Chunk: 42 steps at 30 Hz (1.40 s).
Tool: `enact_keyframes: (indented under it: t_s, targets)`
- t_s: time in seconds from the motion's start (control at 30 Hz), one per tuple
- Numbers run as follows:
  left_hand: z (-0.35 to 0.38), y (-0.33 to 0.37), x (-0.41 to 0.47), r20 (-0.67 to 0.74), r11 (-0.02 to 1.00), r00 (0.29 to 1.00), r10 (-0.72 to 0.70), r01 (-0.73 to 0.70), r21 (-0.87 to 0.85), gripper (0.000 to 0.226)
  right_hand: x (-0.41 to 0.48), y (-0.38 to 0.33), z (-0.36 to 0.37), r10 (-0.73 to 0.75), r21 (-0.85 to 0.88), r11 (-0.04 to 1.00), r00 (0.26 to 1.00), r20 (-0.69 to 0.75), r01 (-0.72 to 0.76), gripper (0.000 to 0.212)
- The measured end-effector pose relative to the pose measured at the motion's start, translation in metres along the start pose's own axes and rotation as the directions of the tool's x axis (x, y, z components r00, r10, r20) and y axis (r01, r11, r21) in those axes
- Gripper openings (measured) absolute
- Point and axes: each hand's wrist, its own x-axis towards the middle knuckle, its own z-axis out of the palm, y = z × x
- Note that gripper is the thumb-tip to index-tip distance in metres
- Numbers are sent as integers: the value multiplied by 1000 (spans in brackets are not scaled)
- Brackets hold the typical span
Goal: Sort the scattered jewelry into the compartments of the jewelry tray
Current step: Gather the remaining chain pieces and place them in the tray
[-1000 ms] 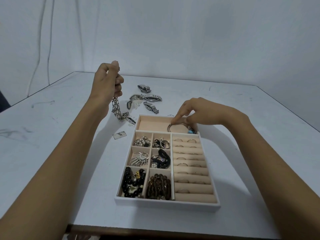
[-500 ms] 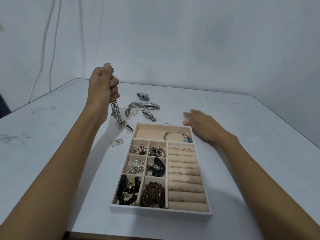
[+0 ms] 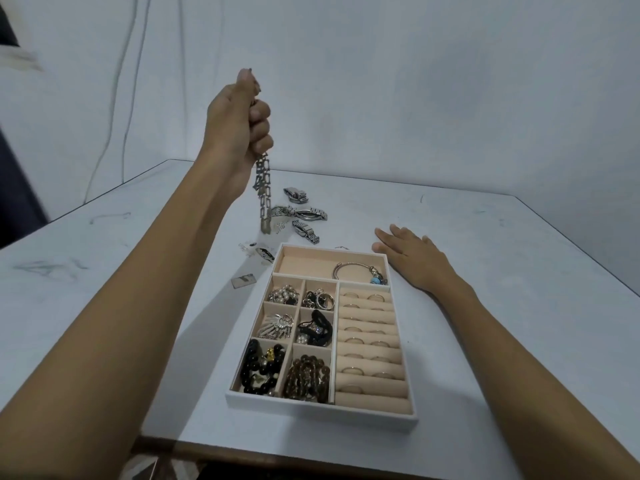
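Chain bracelet (image 3: 263,195): head view, the only one. It hangs straight down from the left hand, long axis vertical. Its lower end is near the table (image 3: 502,271); whether it touches cannot be told.
Left hand (image 3: 239,123): raised high, fingers curled tight round the top of the chain bracelet, thumb on top.
Right hand (image 3: 412,258): flat on the table, palm down, fingers straight, holding nothing.
Jewelry tray (image 3: 322,407): between the two forearms, below and to the right of the left hand. Its far right corner is just beside the right hand.
Long compartment (image 3: 304,263): the tray's far end, the part nearest both hands, running crosswise from left hand toward right hand.
Bangle (image 3: 358,271): lies in the long compartment at the end nearest the right hand; the end toward the left hand is bare.
Deciding relation: the chain bracelet hangs just beyond the tray's far left corner, so the bare end lies a little to the right of the left hand and nearer the person.
Likely need: lower the chain end first and trail it along the compartment's length, or it may drape over a wall.
Watch bands (image 3: 304,214): loose on the table just right of the chain's lower end, nearer the left hand than the right.
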Motion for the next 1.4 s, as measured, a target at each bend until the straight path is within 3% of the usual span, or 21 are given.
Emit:
enact_keyframes:
  t_s: [0.27,0.53,1.07,1.4]
  targets:
    - [42,12,-8,159,995,987,-18,33,-92,28,0,1,-1,-4,46,999,1000,-31,5,55]
    - [70,-17,-27,265,995,961,-75,90,-46,24,0,1,0,-8,60,998,999,-38,10,56]
    - [70,-91,-56,346,954,898,-271,204,218,23,0,-1,-1,-3,42,999,998,-62,6,55]
    - [47,-92,-65,453,899,818,-354,165,406,16,0,-1,-3,3,56,998,998,-62,0,54]
